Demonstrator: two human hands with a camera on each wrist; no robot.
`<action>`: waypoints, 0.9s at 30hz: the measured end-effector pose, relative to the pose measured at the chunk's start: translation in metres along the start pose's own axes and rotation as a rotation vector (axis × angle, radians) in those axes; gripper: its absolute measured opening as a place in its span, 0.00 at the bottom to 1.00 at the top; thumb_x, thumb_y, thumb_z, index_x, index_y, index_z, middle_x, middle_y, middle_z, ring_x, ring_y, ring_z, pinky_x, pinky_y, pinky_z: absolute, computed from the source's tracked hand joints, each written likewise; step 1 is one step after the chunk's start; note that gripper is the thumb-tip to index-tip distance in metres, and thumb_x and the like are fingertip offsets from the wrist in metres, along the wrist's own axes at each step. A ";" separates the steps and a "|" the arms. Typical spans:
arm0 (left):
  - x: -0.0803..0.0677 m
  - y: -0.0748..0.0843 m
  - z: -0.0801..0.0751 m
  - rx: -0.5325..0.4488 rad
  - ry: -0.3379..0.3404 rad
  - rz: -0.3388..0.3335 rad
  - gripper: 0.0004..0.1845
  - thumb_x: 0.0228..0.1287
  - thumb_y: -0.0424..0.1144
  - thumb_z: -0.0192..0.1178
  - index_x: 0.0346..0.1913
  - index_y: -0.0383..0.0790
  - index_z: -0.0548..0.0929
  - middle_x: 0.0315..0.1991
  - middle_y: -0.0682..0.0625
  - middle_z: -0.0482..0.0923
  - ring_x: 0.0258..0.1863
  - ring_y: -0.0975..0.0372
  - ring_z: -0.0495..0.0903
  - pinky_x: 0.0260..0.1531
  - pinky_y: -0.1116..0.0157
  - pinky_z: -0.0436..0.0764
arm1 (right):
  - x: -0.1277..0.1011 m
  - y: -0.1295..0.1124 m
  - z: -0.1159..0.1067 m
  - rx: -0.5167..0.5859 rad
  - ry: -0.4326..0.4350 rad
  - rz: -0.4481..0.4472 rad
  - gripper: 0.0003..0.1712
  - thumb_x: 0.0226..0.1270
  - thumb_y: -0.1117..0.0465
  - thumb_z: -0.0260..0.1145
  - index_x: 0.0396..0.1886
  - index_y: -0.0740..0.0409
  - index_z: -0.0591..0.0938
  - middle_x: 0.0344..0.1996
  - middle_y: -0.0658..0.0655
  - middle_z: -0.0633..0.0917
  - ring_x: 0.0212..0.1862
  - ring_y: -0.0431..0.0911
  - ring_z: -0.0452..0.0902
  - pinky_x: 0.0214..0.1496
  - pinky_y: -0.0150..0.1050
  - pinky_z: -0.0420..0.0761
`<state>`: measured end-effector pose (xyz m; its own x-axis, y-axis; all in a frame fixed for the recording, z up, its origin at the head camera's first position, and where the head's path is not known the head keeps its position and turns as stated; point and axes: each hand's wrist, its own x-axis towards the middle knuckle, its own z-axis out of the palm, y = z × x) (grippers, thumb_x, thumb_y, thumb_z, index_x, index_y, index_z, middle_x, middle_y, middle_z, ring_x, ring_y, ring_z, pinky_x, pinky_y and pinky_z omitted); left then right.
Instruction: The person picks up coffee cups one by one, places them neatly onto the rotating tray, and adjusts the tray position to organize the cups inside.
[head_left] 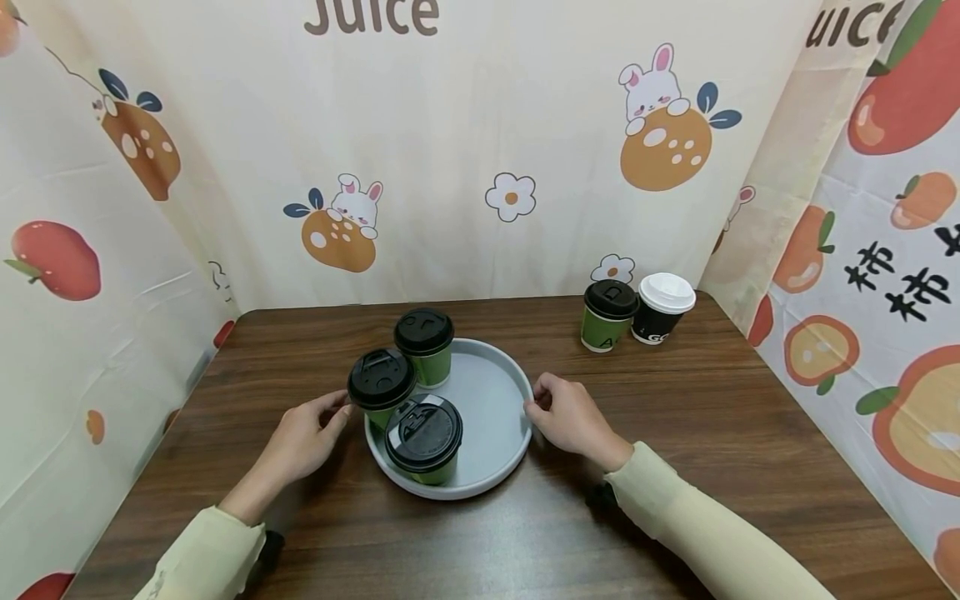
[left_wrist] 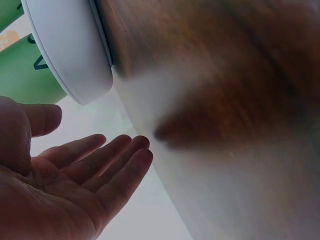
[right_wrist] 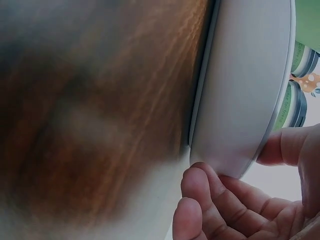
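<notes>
A round pale grey tray (head_left: pixel 491 417) lies on the table with three lidded paper cups on its left half. One green cup (head_left: pixel 432 367) stands at the back, another (head_left: pixel 378 410) at the left rim, and a third (head_left: pixel 435 473) in front; all have black lids. My right hand (head_left: pixel 573 421) grips the tray's right edge, and in the right wrist view its thumb (right_wrist: pixel 285 146) is at the rim with the fingers against the outer wall. Beside the left cup, my left hand (head_left: pixel 303 442) has its fingers loosely extended. The left wrist view shows this palm (left_wrist: pixel 65 200) holding nothing, apart from the tray wall (left_wrist: pixel 80 55).
At the back right of the brown wooden table (head_left: pixel 675 433) stand a green cup with a black lid (head_left: pixel 606 317) and a black cup with a white lid (head_left: pixel 662 308), close together. Printed cloth (head_left: pixel 450 150) hangs behind the table and along both sides.
</notes>
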<state>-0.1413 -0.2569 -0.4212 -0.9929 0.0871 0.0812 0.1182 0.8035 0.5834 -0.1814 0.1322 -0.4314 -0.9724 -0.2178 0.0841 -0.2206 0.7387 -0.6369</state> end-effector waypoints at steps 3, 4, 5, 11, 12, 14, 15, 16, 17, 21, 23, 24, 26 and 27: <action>-0.002 0.001 -0.001 0.000 -0.001 -0.001 0.24 0.80 0.44 0.55 0.68 0.29 0.76 0.53 0.38 0.85 0.54 0.45 0.82 0.53 0.43 0.78 | -0.001 -0.001 0.000 -0.007 0.002 -0.002 0.03 0.67 0.61 0.68 0.35 0.55 0.82 0.26 0.49 0.83 0.27 0.40 0.76 0.30 0.37 0.77; -0.003 0.001 -0.001 0.001 -0.002 -0.002 0.24 0.80 0.44 0.54 0.68 0.29 0.76 0.53 0.38 0.85 0.54 0.45 0.82 0.53 0.43 0.78 | -0.001 -0.001 0.001 -0.007 0.001 -0.001 0.03 0.67 0.61 0.68 0.35 0.55 0.82 0.26 0.49 0.83 0.27 0.40 0.75 0.30 0.37 0.77; -0.004 0.001 -0.001 0.001 -0.001 -0.002 0.24 0.80 0.44 0.54 0.68 0.30 0.76 0.53 0.38 0.85 0.54 0.45 0.82 0.53 0.43 0.78 | -0.001 -0.002 0.001 -0.007 0.000 0.000 0.03 0.67 0.61 0.68 0.35 0.55 0.82 0.26 0.48 0.83 0.27 0.40 0.75 0.30 0.37 0.76; -0.006 0.002 -0.002 -0.008 -0.004 -0.002 0.25 0.81 0.45 0.54 0.68 0.30 0.77 0.54 0.38 0.84 0.54 0.46 0.82 0.53 0.44 0.79 | -0.003 -0.003 0.000 -0.014 -0.003 0.006 0.03 0.66 0.61 0.68 0.34 0.54 0.81 0.25 0.48 0.82 0.26 0.41 0.75 0.29 0.38 0.76; -0.007 0.002 -0.002 -0.010 -0.005 -0.002 0.25 0.81 0.45 0.54 0.68 0.30 0.76 0.54 0.38 0.84 0.53 0.46 0.82 0.52 0.44 0.79 | -0.004 -0.003 0.000 -0.017 -0.003 0.007 0.03 0.66 0.61 0.68 0.33 0.54 0.81 0.25 0.48 0.82 0.26 0.41 0.75 0.29 0.38 0.76; -0.007 0.003 -0.001 -0.014 -0.006 -0.001 0.25 0.81 0.45 0.54 0.68 0.29 0.77 0.54 0.37 0.84 0.53 0.46 0.82 0.52 0.44 0.79 | -0.005 -0.003 0.000 -0.024 -0.002 0.009 0.04 0.65 0.60 0.68 0.33 0.53 0.81 0.25 0.48 0.82 0.26 0.41 0.75 0.29 0.38 0.76; -0.007 0.003 -0.001 -0.016 -0.006 0.000 0.25 0.81 0.45 0.54 0.68 0.29 0.77 0.54 0.37 0.84 0.53 0.46 0.83 0.52 0.44 0.79 | -0.005 -0.003 0.000 -0.028 -0.001 0.008 0.04 0.65 0.60 0.68 0.33 0.53 0.81 0.25 0.47 0.82 0.26 0.41 0.75 0.29 0.38 0.76; -0.007 0.003 -0.001 -0.019 -0.007 0.001 0.25 0.81 0.45 0.54 0.67 0.29 0.77 0.54 0.37 0.84 0.53 0.46 0.83 0.52 0.44 0.79 | -0.006 -0.003 0.000 -0.031 0.000 0.008 0.04 0.65 0.60 0.68 0.32 0.52 0.81 0.24 0.47 0.82 0.26 0.41 0.75 0.29 0.38 0.75; -0.007 0.003 -0.001 -0.022 -0.008 0.002 0.25 0.81 0.45 0.53 0.67 0.29 0.77 0.54 0.37 0.84 0.53 0.46 0.82 0.52 0.44 0.79 | -0.006 -0.004 0.000 -0.033 0.001 0.008 0.04 0.65 0.59 0.68 0.32 0.52 0.81 0.24 0.47 0.81 0.26 0.41 0.75 0.29 0.38 0.76; -0.007 0.002 0.000 -0.034 -0.014 0.008 0.25 0.81 0.45 0.53 0.68 0.29 0.76 0.56 0.37 0.83 0.54 0.45 0.82 0.53 0.44 0.79 | -0.008 -0.004 0.000 -0.048 0.001 0.003 0.05 0.64 0.58 0.69 0.31 0.51 0.80 0.23 0.46 0.81 0.25 0.41 0.74 0.28 0.38 0.75; -0.007 0.002 0.000 -0.037 -0.014 0.008 0.25 0.81 0.46 0.53 0.68 0.29 0.76 0.56 0.36 0.83 0.54 0.45 0.82 0.53 0.44 0.79 | -0.009 -0.004 0.000 -0.058 0.000 0.001 0.05 0.64 0.58 0.69 0.31 0.51 0.80 0.23 0.46 0.81 0.25 0.41 0.74 0.28 0.38 0.75; -0.007 0.002 0.000 -0.038 -0.014 0.008 0.25 0.81 0.46 0.52 0.68 0.29 0.76 0.56 0.36 0.83 0.54 0.45 0.82 0.53 0.44 0.79 | -0.009 -0.004 0.000 -0.063 -0.001 0.000 0.05 0.64 0.58 0.69 0.31 0.51 0.80 0.23 0.46 0.80 0.24 0.41 0.74 0.28 0.38 0.74; -0.007 0.002 0.000 -0.042 -0.014 0.006 0.25 0.81 0.46 0.52 0.68 0.29 0.76 0.56 0.36 0.83 0.54 0.45 0.82 0.53 0.44 0.79 | -0.010 -0.004 0.000 -0.072 -0.002 -0.003 0.06 0.64 0.58 0.69 0.31 0.50 0.80 0.23 0.45 0.80 0.24 0.41 0.73 0.27 0.38 0.74; -0.007 0.002 0.000 -0.044 -0.014 0.006 0.25 0.81 0.46 0.52 0.68 0.29 0.76 0.56 0.36 0.83 0.54 0.45 0.82 0.53 0.44 0.79 | -0.011 -0.004 0.000 -0.078 -0.001 -0.005 0.06 0.64 0.57 0.69 0.31 0.50 0.80 0.23 0.45 0.80 0.24 0.41 0.73 0.27 0.38 0.74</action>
<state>-0.1337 -0.2557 -0.4209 -0.9922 0.1006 0.0733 0.1243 0.7762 0.6181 -0.1701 0.1313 -0.4298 -0.9711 -0.2223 0.0864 -0.2309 0.7848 -0.5751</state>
